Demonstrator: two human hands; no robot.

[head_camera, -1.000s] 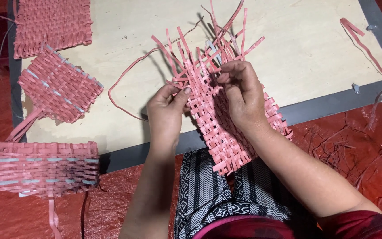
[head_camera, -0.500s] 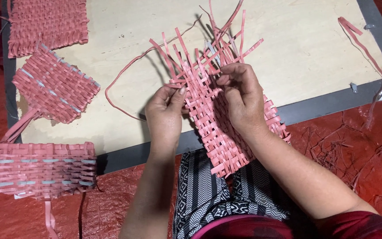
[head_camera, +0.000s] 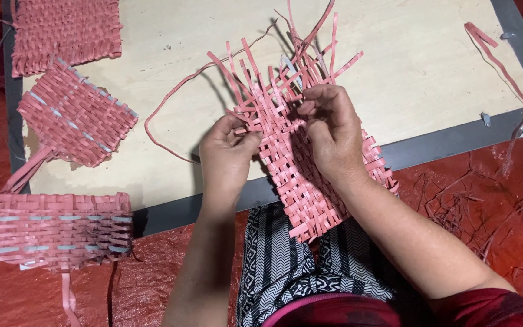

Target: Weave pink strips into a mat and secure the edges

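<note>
Both your hands are pinched shut on the pink mat [head_camera: 310,181], which lies over your lap and the board's [head_camera: 171,175] near edge. Your left hand [head_camera: 225,151] nips a strip at the mat's left edge, knuckles up. Your right hand [head_camera: 333,136] curls over the mat's top, fingertips pressing the loose strips [head_camera: 286,72].

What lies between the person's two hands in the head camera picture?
In the head view, the upper part of the pink woven panel lies between the left hand and the right hand; both hands pinch its strips.
</note>
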